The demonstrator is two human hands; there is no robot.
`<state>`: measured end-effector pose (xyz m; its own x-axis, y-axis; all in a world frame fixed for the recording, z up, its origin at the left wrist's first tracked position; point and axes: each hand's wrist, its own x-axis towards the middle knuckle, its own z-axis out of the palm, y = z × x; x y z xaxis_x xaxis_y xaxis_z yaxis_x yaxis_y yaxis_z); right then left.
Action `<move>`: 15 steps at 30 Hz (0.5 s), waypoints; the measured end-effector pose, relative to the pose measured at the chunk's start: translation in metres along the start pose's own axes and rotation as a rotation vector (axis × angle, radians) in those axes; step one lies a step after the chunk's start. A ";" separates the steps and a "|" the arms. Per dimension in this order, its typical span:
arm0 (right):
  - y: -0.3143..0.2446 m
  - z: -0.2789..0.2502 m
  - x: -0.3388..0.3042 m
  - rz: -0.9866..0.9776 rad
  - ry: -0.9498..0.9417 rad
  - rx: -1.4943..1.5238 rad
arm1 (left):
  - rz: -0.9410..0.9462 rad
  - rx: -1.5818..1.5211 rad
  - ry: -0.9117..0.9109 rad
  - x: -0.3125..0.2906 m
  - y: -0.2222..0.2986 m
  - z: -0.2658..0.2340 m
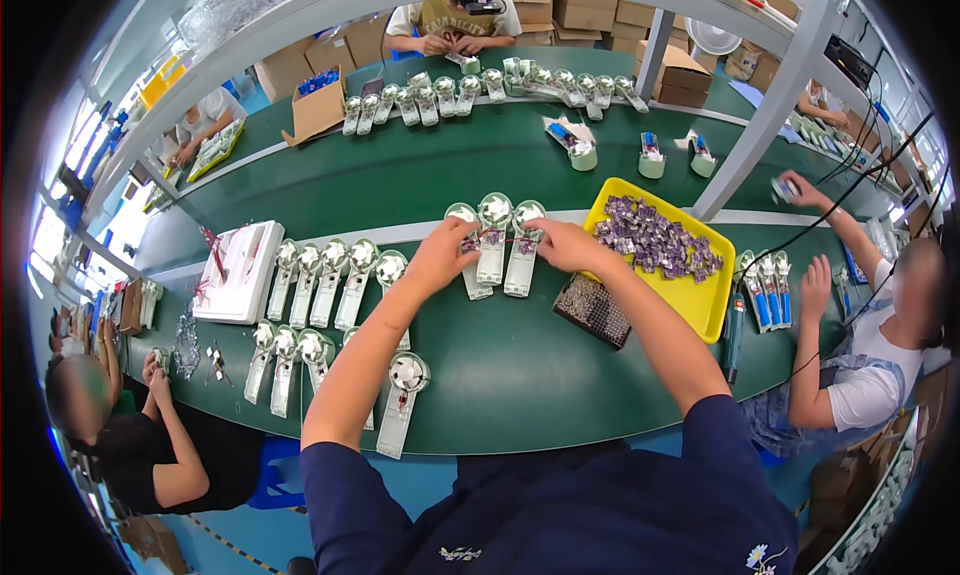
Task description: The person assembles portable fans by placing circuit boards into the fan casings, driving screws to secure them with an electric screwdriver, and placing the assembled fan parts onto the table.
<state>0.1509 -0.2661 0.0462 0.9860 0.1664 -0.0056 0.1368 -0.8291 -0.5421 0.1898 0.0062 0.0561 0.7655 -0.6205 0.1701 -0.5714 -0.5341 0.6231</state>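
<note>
Three white paddle-shaped casings with round heads, like small handheld fans, lie side by side in front of me; the middle casing (491, 257) sits between my hands. My left hand (450, 251) is closed in a pinch over the left casing, partly hiding it. My right hand (566, 247) pinches beside the head of the right casing (521, 265). A thin red wire (508, 240) runs across the casings from one hand's fingertips to the other's. The fingertips cover its ends.
More casings (357, 280) stand in rows at left, beside a white foam tray (238, 275) with red wires. At right are a yellow tray (712, 320) of small purple circuit boards, a dark box (594, 310) of small parts and an electric screwdriver (735, 337). Co-workers sit around.
</note>
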 end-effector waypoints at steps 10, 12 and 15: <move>-0.018 0.021 -0.009 -0.058 0.109 -0.025 | 0.136 0.038 -0.003 0.009 -0.015 0.012; -0.017 0.029 -0.006 -0.120 0.166 0.008 | 0.131 0.017 0.027 0.010 -0.021 0.014; -0.010 0.034 -0.009 -0.200 0.247 0.003 | 0.162 0.037 0.119 0.014 -0.018 0.024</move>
<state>0.1377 -0.2413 0.0234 0.9330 0.1903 0.3056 0.3300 -0.7913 -0.5147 0.2038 -0.0068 0.0291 0.6911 -0.6289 0.3562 -0.6987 -0.4550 0.5521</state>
